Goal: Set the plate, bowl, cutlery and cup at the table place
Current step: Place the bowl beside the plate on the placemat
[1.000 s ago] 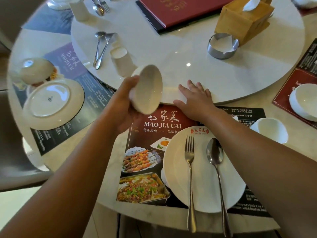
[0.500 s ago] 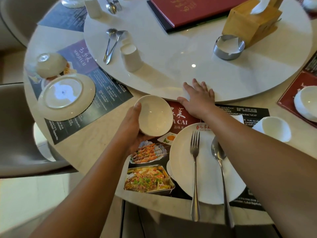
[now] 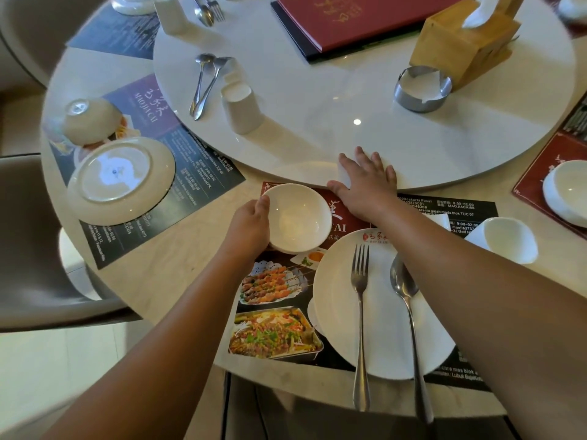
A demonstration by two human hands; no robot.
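Round table [image 3: 178, 249], one place under setting at six o'clock.

- Grey chair [image 3: 47, 249]: at nine o'clock of the table, against the rim.
- Upturned bowl [image 3: 92, 120] and upturned plate [image 3: 120, 179]: side by side on a dark placemat [image 3: 197, 173], at ten o'clock of the table.
- Spare spoon and fork [image 3: 203, 84]: crossed at the handles on the white lazy Susan [image 3: 317, 106], with an upturned white cup [image 3: 241, 109] just beside them at three o'clock.
- Left hand [image 3: 251, 223]: curled round the near left side of the white bowl [image 3: 298, 217], thumb along the rim.
- White bowl: upright, mouth up, over the top left corner of the food-picture placemat [image 3: 273, 312], at ten o'clock of the dinner plate [image 3: 381, 328]; cannot tell whether fully set down.
- Right hand [image 3: 365, 182]: palm down, fingers straight and spread on the near edge of the lazy Susan at six o'clock, holding nothing.
- Dinner plate: right way up on the placemat, at the table's six o'clock edge.
- Fork [image 3: 360, 312] and spoon [image 3: 405, 300]: lying across the dinner plate, fork left, spoon right, heads toward twelve o'clock, handles past the plate's near rim.
- Red menu [image 3: 365, 17]: on the lazy Susan at twelve o'clock.
- Steel ring ashtray [image 3: 422, 88] and wooden tissue box [image 3: 467, 42]: touching, at two o'clock of the lazy Susan.
- Tilted white cup [image 3: 505, 239]: on the table at two o'clock of the dinner plate, partly behind the right forearm.
- Second white bowl [image 3: 568, 192]: on a red placemat [image 3: 536, 182] at three o'clock of the table.
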